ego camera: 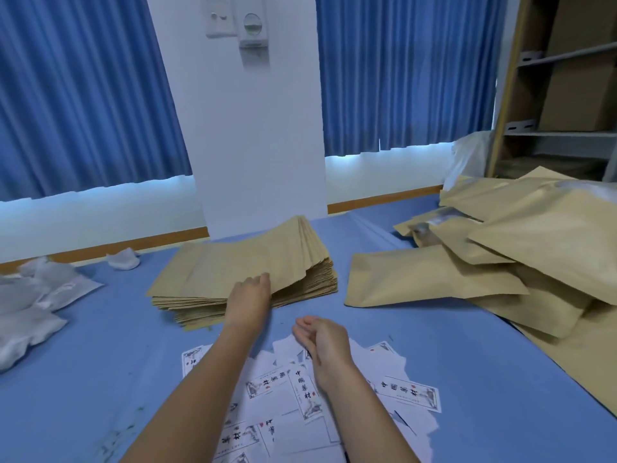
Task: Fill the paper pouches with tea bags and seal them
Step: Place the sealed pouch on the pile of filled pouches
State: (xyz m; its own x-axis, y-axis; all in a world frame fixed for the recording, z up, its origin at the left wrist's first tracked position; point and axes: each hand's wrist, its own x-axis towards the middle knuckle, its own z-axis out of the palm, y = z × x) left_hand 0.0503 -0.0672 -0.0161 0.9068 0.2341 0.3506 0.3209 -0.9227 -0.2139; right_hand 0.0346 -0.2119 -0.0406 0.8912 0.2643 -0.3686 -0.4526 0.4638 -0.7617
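Fingers of my left hand point(248, 302) are curled on the top few of the empty kraft pouches point(233, 265), one thick stack mid-worktop point(100, 362); the thumb's hidden. My right hand point(320, 342) hangs loose and half open over the scattered printed labels point(400, 392), holding nothing. The filled pouches point(500, 255) are piled to the right and the white tea bags point(30, 295) sit far left, both too jumbled to count.

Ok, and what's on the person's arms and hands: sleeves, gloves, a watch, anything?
Nothing worn shows. The left hand and right hand are bare, with no gloves and no rings visible. The left forearm and right forearm are bare down to the bottom edge of the frame: no sleeve, watch, bracelet or marking is in view.
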